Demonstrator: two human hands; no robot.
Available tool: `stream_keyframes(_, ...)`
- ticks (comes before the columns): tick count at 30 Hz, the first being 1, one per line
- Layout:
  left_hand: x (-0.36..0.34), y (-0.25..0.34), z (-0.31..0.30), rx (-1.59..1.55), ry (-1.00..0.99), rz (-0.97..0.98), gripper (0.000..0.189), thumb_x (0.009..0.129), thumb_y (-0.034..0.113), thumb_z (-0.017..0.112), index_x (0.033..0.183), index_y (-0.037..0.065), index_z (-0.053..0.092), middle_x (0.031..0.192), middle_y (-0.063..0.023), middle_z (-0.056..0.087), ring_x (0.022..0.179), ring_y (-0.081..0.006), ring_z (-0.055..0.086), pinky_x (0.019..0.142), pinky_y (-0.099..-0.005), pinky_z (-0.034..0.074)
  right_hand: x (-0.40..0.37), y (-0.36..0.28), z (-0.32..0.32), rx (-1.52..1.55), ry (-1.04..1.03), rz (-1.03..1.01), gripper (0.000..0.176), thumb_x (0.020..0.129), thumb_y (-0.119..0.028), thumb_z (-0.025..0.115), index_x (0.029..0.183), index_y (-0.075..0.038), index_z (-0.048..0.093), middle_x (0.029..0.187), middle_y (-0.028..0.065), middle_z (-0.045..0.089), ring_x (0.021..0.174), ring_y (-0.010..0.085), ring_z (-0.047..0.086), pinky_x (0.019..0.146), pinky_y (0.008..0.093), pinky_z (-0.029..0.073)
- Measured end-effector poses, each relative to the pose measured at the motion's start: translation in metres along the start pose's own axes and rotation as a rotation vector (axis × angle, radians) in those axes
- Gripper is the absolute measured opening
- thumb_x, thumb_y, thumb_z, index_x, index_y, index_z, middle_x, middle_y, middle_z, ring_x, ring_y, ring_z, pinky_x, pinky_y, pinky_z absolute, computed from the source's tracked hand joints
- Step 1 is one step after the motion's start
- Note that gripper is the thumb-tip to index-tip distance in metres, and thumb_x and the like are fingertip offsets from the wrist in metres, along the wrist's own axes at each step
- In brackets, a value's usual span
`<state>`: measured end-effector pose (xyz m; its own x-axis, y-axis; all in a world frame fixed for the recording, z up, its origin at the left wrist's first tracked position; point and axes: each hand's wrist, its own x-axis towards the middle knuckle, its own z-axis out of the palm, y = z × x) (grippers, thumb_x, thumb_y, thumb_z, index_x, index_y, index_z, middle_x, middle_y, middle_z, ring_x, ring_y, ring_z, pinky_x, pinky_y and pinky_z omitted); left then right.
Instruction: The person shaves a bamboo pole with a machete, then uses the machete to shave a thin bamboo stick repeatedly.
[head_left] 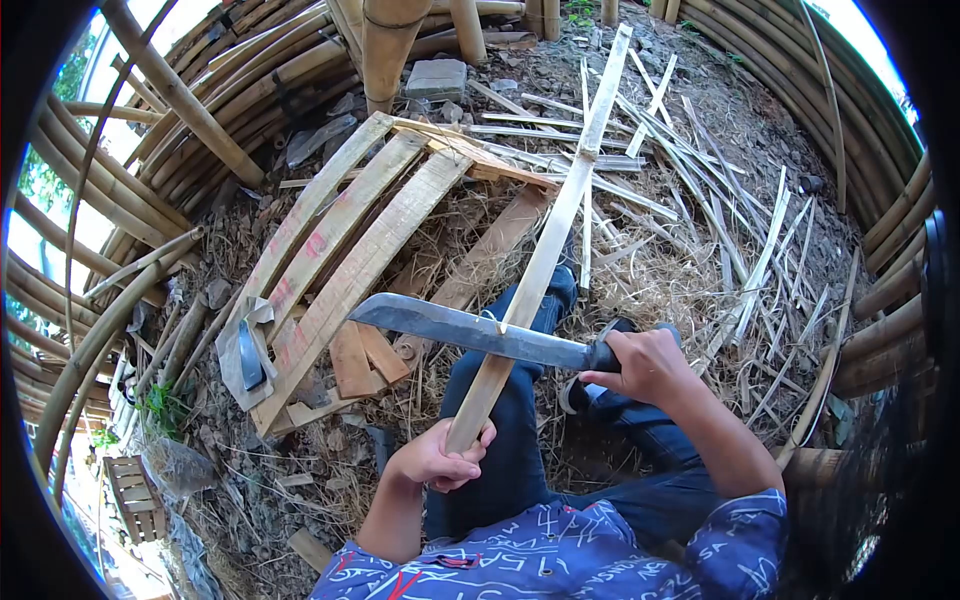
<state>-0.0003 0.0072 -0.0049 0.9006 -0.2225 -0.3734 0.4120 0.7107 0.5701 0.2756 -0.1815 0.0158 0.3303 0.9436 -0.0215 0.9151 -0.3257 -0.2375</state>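
Observation:
My left hand [437, 458] grips the near end of a long split bamboo strip [556, 213] that slants away toward the upper right. My right hand [645, 366] is closed around the dark handle of a machete [460, 326]. Its blade lies crosswise, pointing left, with the edge against the strip a little above my left hand. Both hands are over my knees in blue trousers [520, 420].
A wooden pallet [345, 250] lies on the ground to the left, with a second blade on a cloth [248, 352] at its near corner. Many bamboo slats and shavings [700, 200] litter the right. Bamboo poles [180, 100] ring the spot. A stone block [437, 77] sits far back.

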Motion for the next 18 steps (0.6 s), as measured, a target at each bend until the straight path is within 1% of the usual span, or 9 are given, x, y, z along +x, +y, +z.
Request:
stream_keyframes(2, 0.000, -0.001, -0.001, -0.001, 0.000, -0.002, 0.036, 0.079, -0.005, 0.066, 0.103, 0.005, 0.040, 0.061, 0.0075, 0.038, 0.044, -0.0014, 0.039, 0.035, -0.0187, 0.028, 0.000, 0.002, 0.000, 0.012, 0.027, -0.005, 0.063, 0.081, -0.071, 0.055, 0.070, -0.008, 0.055, 0.055, 0.0101, 0.059, 0.052, 0.0321, 0.062, 0.049, 0.0424, 0.045)
stream_keyframes(18, -0.001, -0.003, -0.006, -0.053, -0.024, 0.005, 0.040, 0.077, -0.006, 0.067, 0.104, 0.004, 0.041, 0.062, 0.0069, 0.039, 0.045, -0.0016, 0.040, 0.034, -0.0180, 0.029, -0.008, 0.017, -0.001, 0.004, 0.057, 0.010, 0.063, 0.080, -0.069, 0.058, 0.068, -0.007, 0.055, 0.055, 0.0110, 0.059, 0.053, 0.0331, 0.062, 0.048, 0.0426, 0.045)
